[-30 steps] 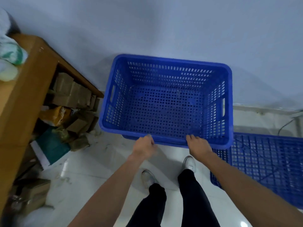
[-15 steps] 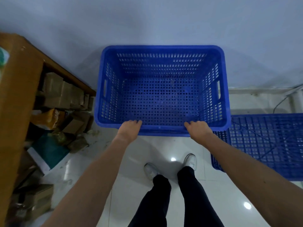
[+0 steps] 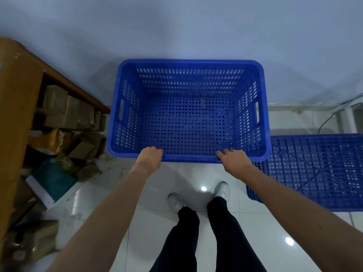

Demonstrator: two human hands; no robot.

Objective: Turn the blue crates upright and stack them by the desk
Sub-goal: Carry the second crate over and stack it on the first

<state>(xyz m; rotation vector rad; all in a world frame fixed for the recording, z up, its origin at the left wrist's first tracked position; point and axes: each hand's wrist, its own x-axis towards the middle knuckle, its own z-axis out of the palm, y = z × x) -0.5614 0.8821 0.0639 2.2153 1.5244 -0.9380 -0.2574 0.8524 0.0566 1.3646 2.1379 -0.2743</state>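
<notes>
Head view: the upright blue crate (image 3: 187, 110) sits just right of the bench (image 3: 17, 114), against the wall; left hand (image 3: 150, 157) and right hand (image 3: 233, 159) curl over its near rim, probably to square it; perforated rigid plastic; a second, overturned crate (image 3: 314, 169) lies at its right, touching.

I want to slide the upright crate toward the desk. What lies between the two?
In the head view, only a narrow strip of bare floor separates the upright crate from the desk; cardboard boxes sit under the desk.
</notes>
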